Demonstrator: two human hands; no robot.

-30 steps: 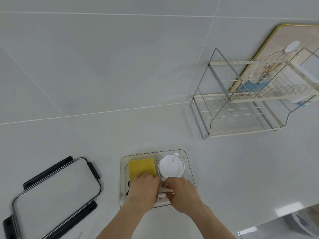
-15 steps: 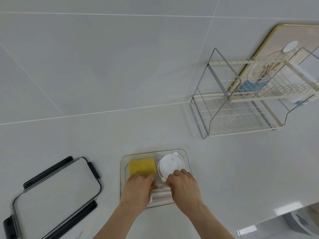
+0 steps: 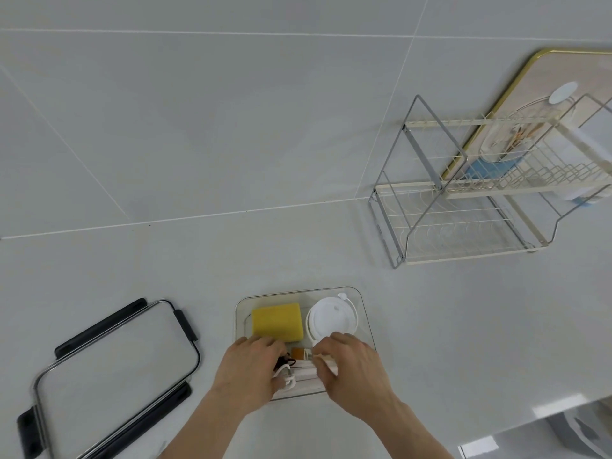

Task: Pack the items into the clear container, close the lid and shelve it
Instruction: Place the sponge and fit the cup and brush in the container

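The clear container (image 3: 362, 304) sits on the white counter in front of me. Inside it lie a yellow sponge (image 3: 277, 322) at the back left and a round white lidded cup (image 3: 331, 318) at the back right. My left hand (image 3: 246, 367) and my right hand (image 3: 352, 364) both reach into the container's near half. Between them lies a pale, flat utensil set (image 3: 303, 376) with a small orange-brown piece and a black loop. My right fingers pinch its top end; my left fingers rest on its left end. The container's clear lid (image 3: 109, 376) with black clips lies to the left.
A two-tier wire dish rack (image 3: 463, 207) stands at the back right against the tiled wall. Behind it leans a gold-rimmed board (image 3: 536, 71). The counter's edge runs along the bottom right corner.
Both hands have drawn slightly apart and toward me over the container's near half. The utensil set, orange-brown piece and black loop now show between them.
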